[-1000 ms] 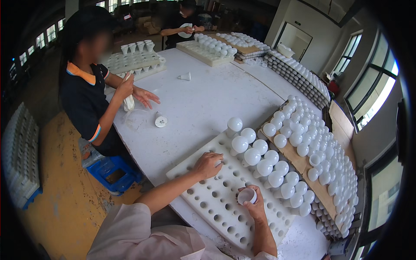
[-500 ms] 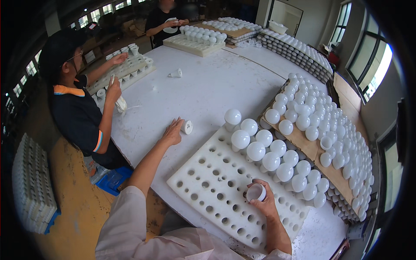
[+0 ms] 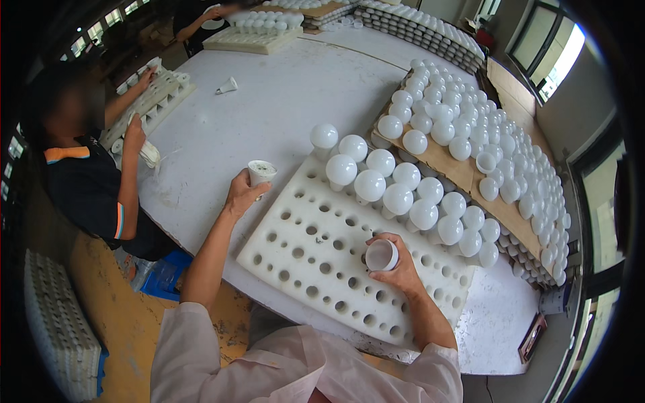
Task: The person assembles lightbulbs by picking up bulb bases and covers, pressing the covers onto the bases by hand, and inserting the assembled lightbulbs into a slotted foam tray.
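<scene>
Left grip clamps a bulb base, right grip a white cup; light, steady pressure should protect both rims.

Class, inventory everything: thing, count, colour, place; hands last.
Table: one, whitish, middle
Near tray: one, white, near edge
Bulbs: many, white, in near tray
Lamp base: one, white, held, left
Cup: one, white, above near tray
Loose base: one, white, table's far left
Stacked bulbs: dozens, white, right
Far tray: one, white, far end
Far stack: one, white, top
Floor stack: one, white, lower left
Plastic item: one, blue, left
People: two, black tops, left, top
Side trays: two, white, upper left
Windows: several, dark-framed, right
Left hand: one, bare, holding lamp base
Right hand: one, bare, holding cup
</scene>
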Available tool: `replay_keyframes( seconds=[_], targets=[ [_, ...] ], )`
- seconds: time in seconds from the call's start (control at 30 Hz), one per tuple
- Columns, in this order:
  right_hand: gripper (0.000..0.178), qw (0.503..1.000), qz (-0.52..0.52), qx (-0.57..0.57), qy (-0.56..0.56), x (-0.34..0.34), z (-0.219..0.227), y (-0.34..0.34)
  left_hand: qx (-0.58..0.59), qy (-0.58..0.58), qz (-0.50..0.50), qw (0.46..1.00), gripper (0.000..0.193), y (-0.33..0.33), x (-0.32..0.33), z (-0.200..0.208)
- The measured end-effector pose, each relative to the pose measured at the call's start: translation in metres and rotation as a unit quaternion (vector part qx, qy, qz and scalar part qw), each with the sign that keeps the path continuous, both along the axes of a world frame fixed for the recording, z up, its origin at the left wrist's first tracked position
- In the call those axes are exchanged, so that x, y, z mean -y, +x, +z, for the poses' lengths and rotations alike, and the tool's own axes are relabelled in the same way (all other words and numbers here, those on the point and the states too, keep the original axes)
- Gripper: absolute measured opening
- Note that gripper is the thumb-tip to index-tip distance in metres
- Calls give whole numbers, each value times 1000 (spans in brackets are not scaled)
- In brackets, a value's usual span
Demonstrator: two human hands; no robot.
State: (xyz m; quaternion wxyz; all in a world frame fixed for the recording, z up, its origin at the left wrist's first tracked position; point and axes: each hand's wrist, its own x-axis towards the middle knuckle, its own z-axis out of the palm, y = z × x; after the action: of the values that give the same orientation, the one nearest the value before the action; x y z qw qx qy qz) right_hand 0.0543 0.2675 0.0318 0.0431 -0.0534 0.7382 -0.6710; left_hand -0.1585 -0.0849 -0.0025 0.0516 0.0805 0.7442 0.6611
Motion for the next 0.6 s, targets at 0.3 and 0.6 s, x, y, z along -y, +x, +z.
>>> replay_keyframes(
  seconds=[0.3, 0.6],
  targets=[
    [80, 996, 17, -56, 68, 18, 5, 11, 42, 39, -373, 926, 57, 125, -84, 31],
    [82, 987, 49, -73, 135, 19, 7, 23, 41, -56, -428, 901, 58, 137, -99, 26]
  ],
)
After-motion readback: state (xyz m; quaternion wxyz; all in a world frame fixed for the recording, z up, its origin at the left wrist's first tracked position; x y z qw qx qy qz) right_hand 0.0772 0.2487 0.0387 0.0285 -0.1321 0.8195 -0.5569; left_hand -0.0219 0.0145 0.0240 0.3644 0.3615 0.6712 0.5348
